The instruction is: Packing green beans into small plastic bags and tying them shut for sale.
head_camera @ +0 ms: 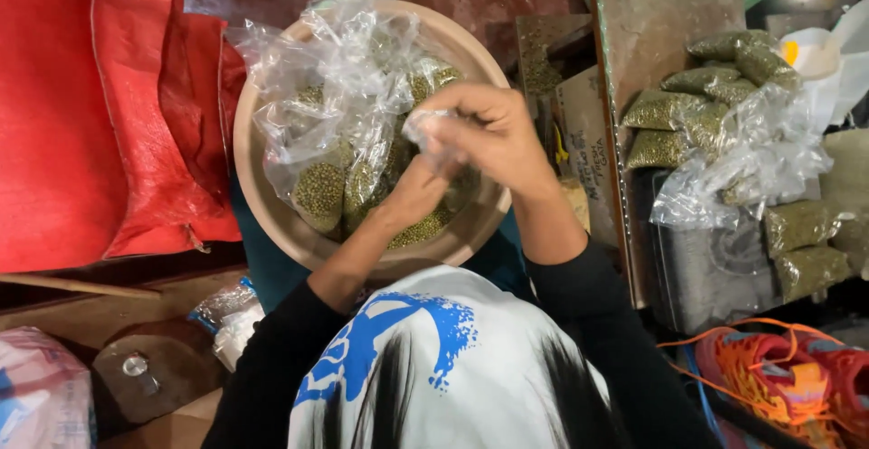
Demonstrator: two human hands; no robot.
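- Head view, looking straight down: both hands meet over a round beige bowl (pixel 262 191) that sits directly below them.
- Right hand (pixel 493 137): fingers curled and pinched onto the twisted neck of a small clear plastic bag (pixel 427 129); grip closed on the plastic.
- Left hand (pixel 412 191): comes up from beneath the right hand, fingers closed on the lower part of the same small clear plastic bag, touching the right hand.
- Small clear plastic bag: held between the two hands, above the right-centre of the bowl; what it contains cannot be told, as the fingers cover most of it.
- Bowl contents: loose green beans (pixel 421 227) under the hands, and a crumpled heap of clear bags (pixel 335 96) to the left of the hands, several partly filled with the same beans.
- Right of the hands, well apart: a pile of filled bean packets (pixel 697 109) resting on a brown board (pixel 652 14), with more packets (pixel 801 245) lower down beside a grey metal tray (pixel 706 277).
- Left of the hands: red woven sacking (pixel 72 96), lying beside the bowl.
- Below the hands: black sleeves (pixel 588 304) and a white cloth with a blue print (pixel 407 349).
- Lower right, far from the hands: orange netting (pixel 787 377).
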